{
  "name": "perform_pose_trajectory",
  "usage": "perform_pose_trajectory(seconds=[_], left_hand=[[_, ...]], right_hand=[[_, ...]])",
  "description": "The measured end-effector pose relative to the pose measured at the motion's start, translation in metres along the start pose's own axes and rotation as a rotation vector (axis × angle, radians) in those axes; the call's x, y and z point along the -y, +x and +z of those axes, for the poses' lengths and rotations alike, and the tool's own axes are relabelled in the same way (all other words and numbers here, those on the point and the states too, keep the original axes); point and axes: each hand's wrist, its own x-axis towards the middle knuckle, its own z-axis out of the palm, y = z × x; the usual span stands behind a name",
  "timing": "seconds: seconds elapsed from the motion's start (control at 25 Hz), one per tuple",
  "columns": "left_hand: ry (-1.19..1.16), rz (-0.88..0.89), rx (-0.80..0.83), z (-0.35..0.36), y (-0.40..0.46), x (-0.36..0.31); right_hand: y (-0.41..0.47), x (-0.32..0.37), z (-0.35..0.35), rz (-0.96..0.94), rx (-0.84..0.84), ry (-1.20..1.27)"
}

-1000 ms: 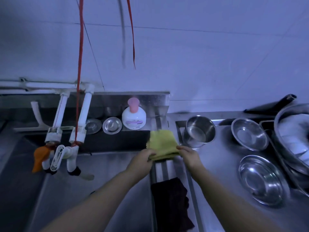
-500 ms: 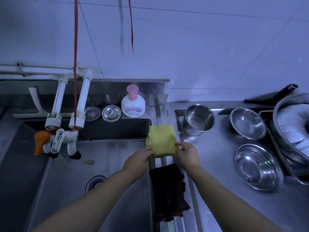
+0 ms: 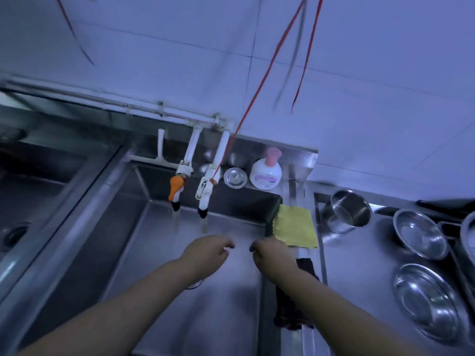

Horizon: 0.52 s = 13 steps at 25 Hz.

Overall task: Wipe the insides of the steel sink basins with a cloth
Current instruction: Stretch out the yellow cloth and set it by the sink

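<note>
Head view: my left hand (image 3: 208, 251) and right hand (image 3: 272, 254) hover over the middle sink basin (image 3: 180, 253), fingers loosely curled, holding nothing. Yellow cloth (image 3: 294, 226) lies folded flat on the sink's right rim, just beyond my right hand, apart from it; dark cloth (image 3: 305, 265) drapes the same rim nearer me, partly under my forearm. No cloth in hand, so I'd pick one up, keep it flat, then wipe walls down to the drain, overlapping strokes, clear of the taps (image 3: 190, 186).
</note>
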Motion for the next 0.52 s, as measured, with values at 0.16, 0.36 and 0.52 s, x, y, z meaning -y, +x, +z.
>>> perform_pose_trajectory(seconds=[0.16, 0.36, 0.52], left_hand=[[0.036, -0.113, -0.064, -0.035, -0.091, 0.069], [-0.046, -0.297, -0.231, -0.071, -0.228, 0.181], [0.010, -0.429, -0.321, -0.094, -0.365, 0.285]], right_hand=[[-0.002, 0.113, 0.000, -0.157, 0.080, -0.114], [-0.005, 0.270, 0.014, -0.318, 0.123, -0.178], [-0.023, 0.436, 0.037, -0.480, 0.158, -0.205]])
